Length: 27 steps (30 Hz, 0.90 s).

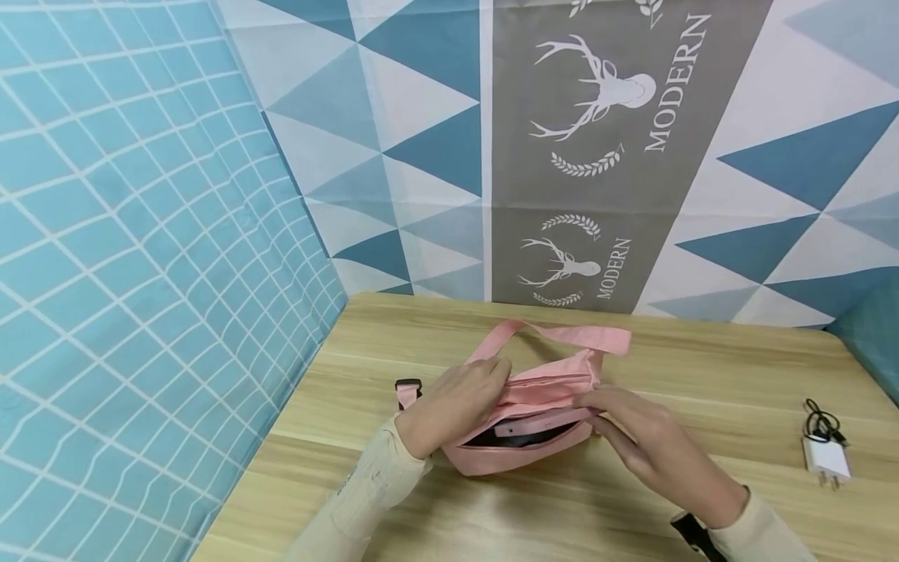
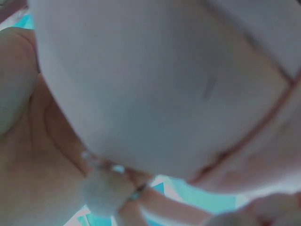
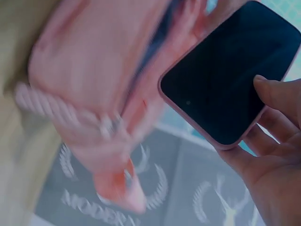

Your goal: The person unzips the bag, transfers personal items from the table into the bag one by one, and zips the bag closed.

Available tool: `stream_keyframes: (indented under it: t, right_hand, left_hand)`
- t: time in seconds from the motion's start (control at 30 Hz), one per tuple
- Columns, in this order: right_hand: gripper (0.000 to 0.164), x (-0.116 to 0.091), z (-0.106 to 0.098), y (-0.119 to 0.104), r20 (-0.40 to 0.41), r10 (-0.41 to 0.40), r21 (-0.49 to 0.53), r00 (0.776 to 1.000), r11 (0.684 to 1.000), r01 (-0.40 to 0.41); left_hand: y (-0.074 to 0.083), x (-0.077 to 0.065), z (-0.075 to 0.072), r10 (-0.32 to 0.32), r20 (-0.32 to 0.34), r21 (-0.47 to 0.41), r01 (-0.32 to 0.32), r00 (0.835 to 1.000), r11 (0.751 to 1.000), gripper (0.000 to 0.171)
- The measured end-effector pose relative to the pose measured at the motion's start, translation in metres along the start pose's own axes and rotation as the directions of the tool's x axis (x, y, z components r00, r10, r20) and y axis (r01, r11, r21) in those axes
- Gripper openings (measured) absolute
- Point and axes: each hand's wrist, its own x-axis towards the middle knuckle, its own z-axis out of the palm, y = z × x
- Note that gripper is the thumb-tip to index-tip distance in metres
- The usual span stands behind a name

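A pink waist bag (image 1: pixel 523 460) sits on the table with its zipped pockets gaping. My left hand (image 1: pixel 460 398) grips its upper left edge, the fingertips hidden behind the fabric. In the left wrist view the pale, blurred bag (image 2: pixel 155 94) fills most of the picture. My right hand (image 1: pixel 656 445) holds a smartphone (image 3: pixel 230 75) in a pink case, thumb over the dark screen and fingers behind. Seen from the head, the phone's edge (image 1: pixel 544 422) lies along the dark opening of the front pocket.
A pink strap (image 1: pixel 590 336) loops behind the bag, and a black buckle (image 1: pixel 408 384) lies at its left. Another black buckle (image 1: pixel 691 531) is beside my right wrist. A white charger (image 1: pixel 827 458) with a black cable (image 1: pixel 822 425) lies on the wooden table (image 1: pixel 737 375) at the right.
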Motion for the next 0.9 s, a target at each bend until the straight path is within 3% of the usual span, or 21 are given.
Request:
stream_keyframes:
  t: [0.13, 0.3, 0.6, 0.9]
  right_hand:
    - [0.03, -0.005, 0.016, 0.003, 0.036, 0.026, 0.041, 0.999, 0.999, -0.027]
    - [0.018, -0.012, 0.031, 0.008, 0.063, 0.036, 0.066, 0.997, 0.997, -0.04]
    - [0.029, -0.023, 0.037, 0.009, 0.188, 0.134, -0.045, 0.973, 0.991, -0.128]
    - [0.018, -0.026, 0.053, 0.01, 0.21, 0.016, -0.128, 0.978, 0.992, 0.011]
  left_hand:
    - [0.0, 0.0, -0.001, 0.0, 0.003, -0.002, 0.0, 1.0, 1.0, 0.006]
    - [0.0, 0.0, -0.001, 0.003, 0.003, -0.006, -0.003, 1.0, 1.0, 0.006]
    - [-0.001, 0.001, -0.003, -0.003, -0.002, -0.003, 0.003, 1.0, 1.0, 0.01]
    - [-0.002, 0.001, 0.0, -0.005, 0.01, 0.007, 0.005, 1.0, 1.0, 0.007]
